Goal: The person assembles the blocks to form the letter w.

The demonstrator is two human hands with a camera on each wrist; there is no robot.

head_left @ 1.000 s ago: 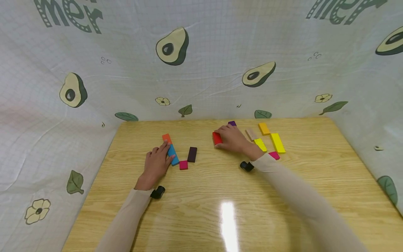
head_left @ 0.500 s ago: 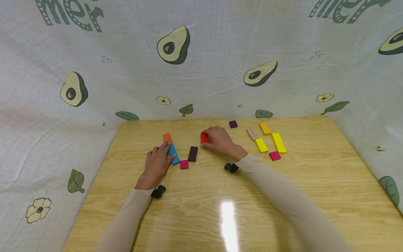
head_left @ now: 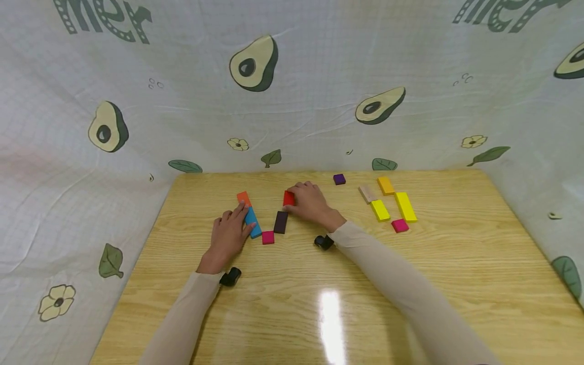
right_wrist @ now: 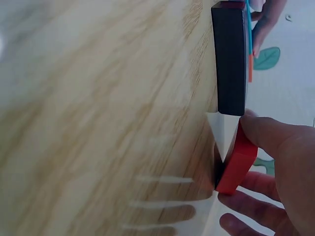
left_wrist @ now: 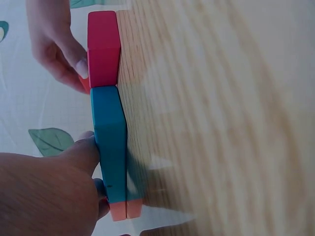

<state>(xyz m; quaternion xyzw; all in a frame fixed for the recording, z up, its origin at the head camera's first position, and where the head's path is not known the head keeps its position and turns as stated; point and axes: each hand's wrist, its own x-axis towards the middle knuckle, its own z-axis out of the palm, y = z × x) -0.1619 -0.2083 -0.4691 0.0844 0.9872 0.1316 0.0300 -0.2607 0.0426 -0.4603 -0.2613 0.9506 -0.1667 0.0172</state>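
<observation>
My right hand [head_left: 310, 203] pinches a red block [head_left: 288, 198] between thumb and fingers. In the right wrist view the red block [right_wrist: 238, 160] stands slightly angled at the end of a dark block [right_wrist: 230, 59], its near corner close to it. My left hand [head_left: 226, 235] holds a blue block [head_left: 252, 223] between thumb and fingertips. An orange block [head_left: 243, 196] joins the blue block's far end. A pink block [head_left: 268, 237] sits between the near ends of the blue and dark blocks, appearing to touch the blue one in the left wrist view.
Loose blocks lie to the right on the wooden table [head_left: 365, 284]: purple [head_left: 339, 179], beige [head_left: 367, 194], orange-yellow [head_left: 385, 185], short yellow [head_left: 380, 210], long yellow [head_left: 405, 207] and pink [head_left: 400, 225]. A printed cloth [head_left: 310, 76] hangs behind and at the sides.
My right hand has slid the red block leftward, from near the purple block to the far end of the dark block. The left hand stays on the blue block.
</observation>
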